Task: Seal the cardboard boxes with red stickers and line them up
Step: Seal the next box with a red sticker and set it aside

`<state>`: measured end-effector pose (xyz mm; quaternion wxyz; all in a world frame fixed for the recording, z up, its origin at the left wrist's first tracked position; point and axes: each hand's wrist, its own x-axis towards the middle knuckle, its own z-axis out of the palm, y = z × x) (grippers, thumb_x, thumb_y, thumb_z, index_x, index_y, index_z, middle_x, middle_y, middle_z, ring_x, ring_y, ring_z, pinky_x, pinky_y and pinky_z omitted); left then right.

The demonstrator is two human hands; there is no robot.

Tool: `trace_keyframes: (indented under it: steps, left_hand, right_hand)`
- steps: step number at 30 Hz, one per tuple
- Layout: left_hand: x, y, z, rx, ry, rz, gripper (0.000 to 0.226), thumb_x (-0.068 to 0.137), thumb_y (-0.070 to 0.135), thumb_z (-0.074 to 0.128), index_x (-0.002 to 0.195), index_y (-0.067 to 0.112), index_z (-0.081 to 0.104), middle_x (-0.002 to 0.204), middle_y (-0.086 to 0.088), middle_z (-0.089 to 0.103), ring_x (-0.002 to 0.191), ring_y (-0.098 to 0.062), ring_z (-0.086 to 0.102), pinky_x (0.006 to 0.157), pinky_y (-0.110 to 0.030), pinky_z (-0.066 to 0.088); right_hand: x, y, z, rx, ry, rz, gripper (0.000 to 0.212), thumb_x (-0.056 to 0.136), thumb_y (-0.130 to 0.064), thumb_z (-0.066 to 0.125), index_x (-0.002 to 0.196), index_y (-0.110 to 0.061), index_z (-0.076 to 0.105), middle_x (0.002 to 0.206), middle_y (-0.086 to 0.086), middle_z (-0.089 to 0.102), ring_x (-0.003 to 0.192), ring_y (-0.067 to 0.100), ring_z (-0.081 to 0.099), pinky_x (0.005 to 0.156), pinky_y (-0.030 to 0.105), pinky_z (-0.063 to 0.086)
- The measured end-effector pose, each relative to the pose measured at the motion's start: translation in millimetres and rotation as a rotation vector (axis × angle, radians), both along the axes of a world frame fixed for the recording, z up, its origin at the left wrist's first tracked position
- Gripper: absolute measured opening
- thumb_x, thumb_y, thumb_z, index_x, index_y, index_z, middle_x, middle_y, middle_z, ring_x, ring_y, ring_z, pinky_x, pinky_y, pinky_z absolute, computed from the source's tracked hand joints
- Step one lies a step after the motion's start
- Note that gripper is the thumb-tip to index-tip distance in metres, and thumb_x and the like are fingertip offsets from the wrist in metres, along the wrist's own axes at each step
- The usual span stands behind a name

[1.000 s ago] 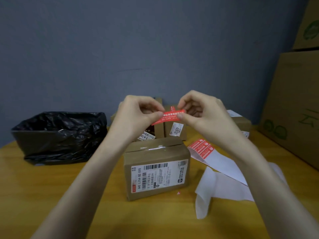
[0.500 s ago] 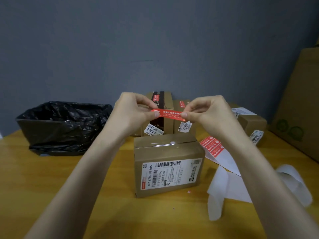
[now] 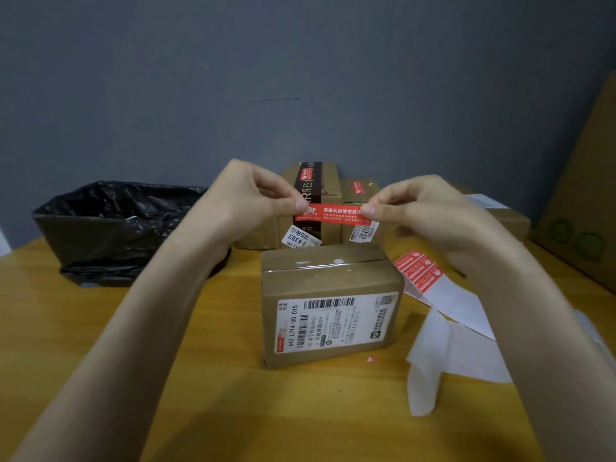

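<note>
Now the red sticker (image 3: 333,214) is held stretched in the air above the far side of the cardboard box (image 3: 330,305), its long axis running left to right, almost level, with the right end a touch lower and the printed face toward the camera. The left hand (image 3: 248,201) pinches its left end between thumb and forefinger, and the right hand (image 3: 423,211) pinches the right end the same way, the other fingers curled. The box stands near the middle of the table (image 3: 200,411), shipping label facing the near edge. Just right of it lie a sticker sheet (image 3: 418,270) and loose white backing paper (image 3: 456,358). A second ago the sticker slanted up toward the right hand; it is now pulled flat between hands set wider apart
</note>
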<state>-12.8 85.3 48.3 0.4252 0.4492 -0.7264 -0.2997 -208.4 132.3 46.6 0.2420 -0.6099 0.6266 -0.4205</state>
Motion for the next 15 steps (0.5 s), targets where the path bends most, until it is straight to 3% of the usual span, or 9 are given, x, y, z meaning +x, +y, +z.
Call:
trace_keyframes:
  steps: [2,5,10,13,15]
  left_hand:
    - [2.0,-0.8,0.1,-0.007,-0.045,0.010,0.013,0.073,0.022,0.076,0.063,0.027,0.071,0.064,0.012,0.069,0.071,0.001,0.062,0.072,-0.017,0.048]
    - [3.2,-1.2,-1.6,-0.013,-0.089,0.002,0.017,0.072,0.018,0.078,0.060,0.028,0.071,0.060,0.016,0.068,0.072,-0.001,0.062,0.078,-0.023,0.048]
    - [4.7,-0.8,-1.8,0.042,-0.162,-0.054,0.009,0.070,0.017,0.078,0.064,0.022,0.073,0.063,0.015,0.070,0.069,0.001,0.065,0.071,-0.020,0.048]
    - [4.7,1.1,-1.3,0.076,-0.205,-0.092,0.005,0.070,0.016,0.079,0.072,0.018,0.074,0.068,0.007,0.073,0.064,0.004,0.065,0.068,-0.018,0.047]
    - [5.6,1.4,-1.0,0.113,-0.243,-0.111,0.017,0.068,0.017,0.079,0.083,0.022,0.072,0.067,0.004,0.073,0.062,0.004,0.065,0.072,-0.022,0.047]
  right_hand:
    - [0.2,-1.3,-0.8,0.039,0.006,0.012,0.011,0.080,-0.030,0.070,0.071,-0.023,0.070,0.084,-0.011,0.063,0.089,0.006,0.052,0.086,0.031,0.040]
    - [1.2,-4.7,-3.4,0.031,-0.019,-0.008,0.012,0.076,-0.028,0.074,0.066,-0.023,0.070,0.078,-0.008,0.066,0.085,0.009,0.055,0.083,0.033,0.042]
    - [-2.6,-8.8,-6.1,0.035,-0.031,-0.001,0.011,0.072,-0.022,0.077,0.063,-0.020,0.070,0.079,0.001,0.070,0.078,0.011,0.059,0.071,0.027,0.044]
    - [-4.4,-8.4,-6.2,0.066,-0.023,0.031,0.006,0.073,-0.018,0.076,0.073,-0.019,0.070,0.086,0.002,0.070,0.078,0.012,0.060,0.064,0.023,0.045]
    - [-6.7,-8.4,-6.2,0.111,-0.022,0.053,0.023,0.073,-0.015,0.077,0.093,-0.020,0.066,0.104,0.004,0.067,0.076,0.013,0.061,0.063,0.023,0.048]
